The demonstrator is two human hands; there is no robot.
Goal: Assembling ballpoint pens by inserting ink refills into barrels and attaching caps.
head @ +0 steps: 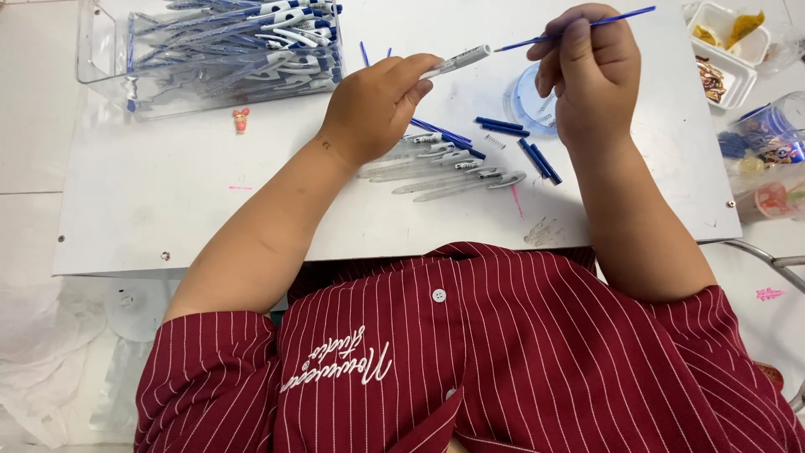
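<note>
My left hand (pixel 375 105) grips a clear pen barrel (pixel 459 60) that points right and slightly up. My right hand (pixel 590 71) pinches a thin blue ink refill (pixel 616 18), its tip aimed at the barrel's open end with a small gap between them. Below the hands, several clear pen barrels (pixel 449 172) lie in a loose row on the white board (pixel 168 193). Short blue pen parts (pixel 538 161) and a small metal spring (pixel 495 142) are scattered beside them.
A clear plastic bin (pixel 101 50) full of blue-and-white pens stands at the back left. A small clear round cup (pixel 527 105) sits under my right hand. White trays (pixel 738 50) and a clear tub of small items (pixel 767 138) stand at the right. A tiny pink figure (pixel 241 120) lies near the bin.
</note>
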